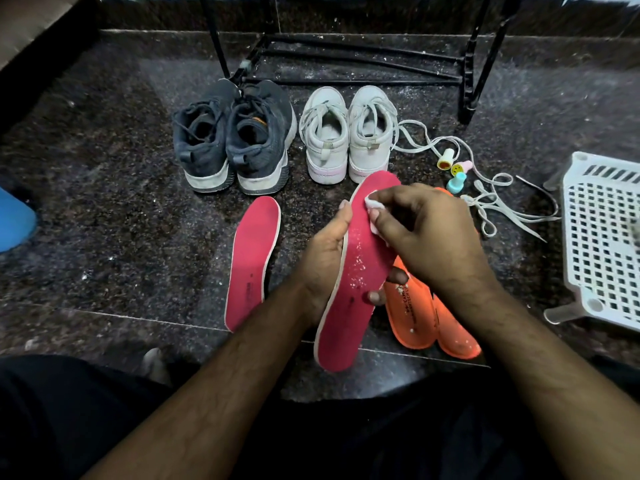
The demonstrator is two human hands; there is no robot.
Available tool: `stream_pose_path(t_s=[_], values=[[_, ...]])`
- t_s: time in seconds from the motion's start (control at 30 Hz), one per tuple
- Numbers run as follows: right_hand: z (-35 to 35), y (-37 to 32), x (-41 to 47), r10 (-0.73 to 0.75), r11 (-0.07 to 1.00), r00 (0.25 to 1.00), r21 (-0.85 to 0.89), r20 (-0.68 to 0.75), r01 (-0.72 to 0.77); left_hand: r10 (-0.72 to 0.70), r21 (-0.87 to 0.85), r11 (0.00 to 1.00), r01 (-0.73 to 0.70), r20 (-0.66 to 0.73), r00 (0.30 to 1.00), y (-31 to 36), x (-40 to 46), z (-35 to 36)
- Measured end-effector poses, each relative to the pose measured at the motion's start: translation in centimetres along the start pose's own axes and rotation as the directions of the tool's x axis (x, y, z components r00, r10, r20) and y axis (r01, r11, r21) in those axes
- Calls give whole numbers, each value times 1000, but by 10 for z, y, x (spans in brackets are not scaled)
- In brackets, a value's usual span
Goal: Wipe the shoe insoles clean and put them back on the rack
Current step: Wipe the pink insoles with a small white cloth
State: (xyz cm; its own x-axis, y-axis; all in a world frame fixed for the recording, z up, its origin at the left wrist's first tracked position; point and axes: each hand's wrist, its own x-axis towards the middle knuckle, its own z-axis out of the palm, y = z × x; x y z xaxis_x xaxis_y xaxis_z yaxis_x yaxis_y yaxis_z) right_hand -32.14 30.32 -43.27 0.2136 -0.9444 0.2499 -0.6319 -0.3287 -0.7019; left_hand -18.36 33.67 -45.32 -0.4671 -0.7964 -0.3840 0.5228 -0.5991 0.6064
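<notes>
The right hand [419, 233] pinches a small white wipe [372, 203] against the far end of a pink insole [356, 271], which the left hand [325, 258] grips by its edge, tilted up so the soiled face is reachable. A second pink insole [254, 258] lies left on the floor [104, 220]; two orange insoles [426, 317] lie right. The white basket [602, 237], far right, looks overturned and seemingly holds nothing.

Insoles [349, 271]: four. Shoes [235, 140]: four. Small bottles [455, 174]: three.
</notes>
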Motion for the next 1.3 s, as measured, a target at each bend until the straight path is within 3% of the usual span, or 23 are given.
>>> stream_pose_path(t_s=[0.2, 0.33, 0.5, 0.67, 0.8, 0.9, 1.03, 1.17, 1.3], values=[[11, -13, -16, -98, 995, 993, -16, 58, 99, -6, -2, 1000, 6, -7, 1000, 0, 1, -10], [4, -7, -4, 109, 992, 994, 58, 23, -110, -34, 84, 996, 29, 55, 998, -2, 4, -10], [10, -22, -23, 132, 956, 973, 235, 187, -174, -18, 11, 1000, 17, 62, 998, -5, 8, -17], [5, -3, -5, 254, 932, 967, 262, 11, -248, 4, 111, 994, -13, 81, 997, -12, 11, -7], [16, -19, -25, 225, 889, 952, 356, 206, -287, 56, 23, 998, -56, 4, 998, -6, 11, -11], [16, -20, -26, 191, 937, 970, 266, 148, -225, 66, 48, 997, -62, -85, 994, -8, 13, -12], [8, -9, -8, 188, 958, 982, 217, 28, -190, 90, 103, 991, -81, -90, 992, -20, 17, -7], [21, -30, -38, -35, 999, 992, 38, 120, 31, 103, -6, 994, -106, -173, 979, -6, 14, -19], [15, -23, -25, -60, 997, 996, -37, 66, 62, 110, 107, 990, -88, -220, 969, -12, 17, -16]])
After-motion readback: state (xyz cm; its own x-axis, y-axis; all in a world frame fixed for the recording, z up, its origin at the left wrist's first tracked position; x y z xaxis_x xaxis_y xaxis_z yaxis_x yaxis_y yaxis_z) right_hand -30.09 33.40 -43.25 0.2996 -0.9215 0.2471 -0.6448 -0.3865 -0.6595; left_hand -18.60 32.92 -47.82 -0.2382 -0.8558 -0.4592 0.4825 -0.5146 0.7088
